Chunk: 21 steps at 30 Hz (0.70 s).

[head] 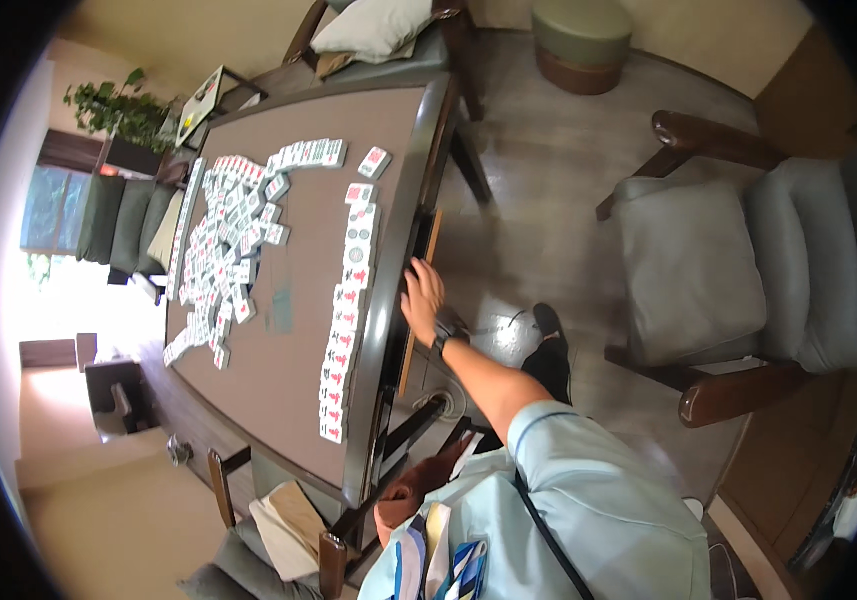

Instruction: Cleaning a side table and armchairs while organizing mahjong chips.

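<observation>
My right hand (423,298), with a dark watch at the wrist, lies against an open drawer (434,234) under the near edge of a mahjong table (293,420). Its fingers are apart and no loose object shows in it. My left hand is out of view. Along that edge, on the brown tabletop, runs a long row of face-up mahjong tiles (348,319). One tile (374,162) lies apart beyond the row's upper end. Farther in is a heap of mixed tiles (229,232), with a curved row of tiles (308,154) and a straight far row (186,225) beside it.
A grey armchair (687,270) with dark wooden arms stands at the right. A round stool (582,45) is by the wall. Cushioned chairs (379,56) (286,532) flank the table. A coiled cable (439,405) lies on the floor beneath the drawer. My shoe (547,320) is on the floor.
</observation>
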### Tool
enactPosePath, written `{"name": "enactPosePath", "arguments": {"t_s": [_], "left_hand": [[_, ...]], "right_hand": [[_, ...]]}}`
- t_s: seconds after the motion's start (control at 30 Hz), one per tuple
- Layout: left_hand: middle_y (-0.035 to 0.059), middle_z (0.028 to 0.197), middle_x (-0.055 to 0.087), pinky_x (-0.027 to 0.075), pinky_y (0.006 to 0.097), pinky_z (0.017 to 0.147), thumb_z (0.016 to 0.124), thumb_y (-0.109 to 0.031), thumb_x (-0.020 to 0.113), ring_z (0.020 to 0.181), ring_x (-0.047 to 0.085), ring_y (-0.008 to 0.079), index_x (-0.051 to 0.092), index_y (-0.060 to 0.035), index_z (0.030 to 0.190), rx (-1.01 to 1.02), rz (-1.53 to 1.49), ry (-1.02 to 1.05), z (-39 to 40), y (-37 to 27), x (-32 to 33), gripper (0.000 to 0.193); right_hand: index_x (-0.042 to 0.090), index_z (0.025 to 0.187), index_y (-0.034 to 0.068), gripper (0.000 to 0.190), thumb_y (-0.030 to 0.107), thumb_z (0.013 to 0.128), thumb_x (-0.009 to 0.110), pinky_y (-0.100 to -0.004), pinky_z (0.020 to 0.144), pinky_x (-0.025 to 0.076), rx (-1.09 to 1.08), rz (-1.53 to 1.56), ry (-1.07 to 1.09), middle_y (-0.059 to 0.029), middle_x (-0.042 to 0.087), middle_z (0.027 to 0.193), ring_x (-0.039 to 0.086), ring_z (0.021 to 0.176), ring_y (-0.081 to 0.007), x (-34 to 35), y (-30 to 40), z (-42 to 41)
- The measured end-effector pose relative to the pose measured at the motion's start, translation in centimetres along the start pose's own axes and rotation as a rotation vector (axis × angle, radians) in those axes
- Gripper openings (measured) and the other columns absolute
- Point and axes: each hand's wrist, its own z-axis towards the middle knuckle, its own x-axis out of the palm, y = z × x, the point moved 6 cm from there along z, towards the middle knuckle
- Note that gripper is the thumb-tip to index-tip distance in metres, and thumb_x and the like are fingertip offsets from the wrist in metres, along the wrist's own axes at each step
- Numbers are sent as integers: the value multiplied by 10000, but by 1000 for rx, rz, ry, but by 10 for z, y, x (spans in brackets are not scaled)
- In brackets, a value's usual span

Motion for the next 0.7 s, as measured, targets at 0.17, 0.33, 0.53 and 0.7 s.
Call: {"name": "enactPosePath", "arguments": {"t_s": [0.17,0.33,0.53,0.7], "left_hand": [[163,1211,525,445,354,965,724,-15,766,1121,537,236,371,2,1318,22,-8,27,19,3,8,713],[167,1224,517,439,353,978,711,9,773,1123,536,236,356,4,1332,173,62,13,59,-24,43,748],[147,1437,316,422,403,996,862,-199,657,1282,405,293,169,-159,1457,163,-203,440,111,-107,177,771],[87,1286,489,486,357,839,952,-221,546,1093,557,209,469,-76,1272,-109,80,480,177,-152,275,360]], "right_hand": [[395,1303,-74,543,343,962,460,-400,955,414,421,280,273,-249,555,1120,543,1061,-381,9,16,-69],[409,1352,-23,581,425,985,444,-333,1046,339,280,979,1392,-127,491,1325,430,1246,-207,-45,80,-110],[354,1379,12,612,355,928,586,-311,1009,369,563,1014,1206,-88,477,1319,432,1210,-158,-168,13,-17],[517,1204,-26,528,434,956,443,-379,912,443,579,446,290,-173,582,1125,555,1061,-264,-295,-148,120]]}}
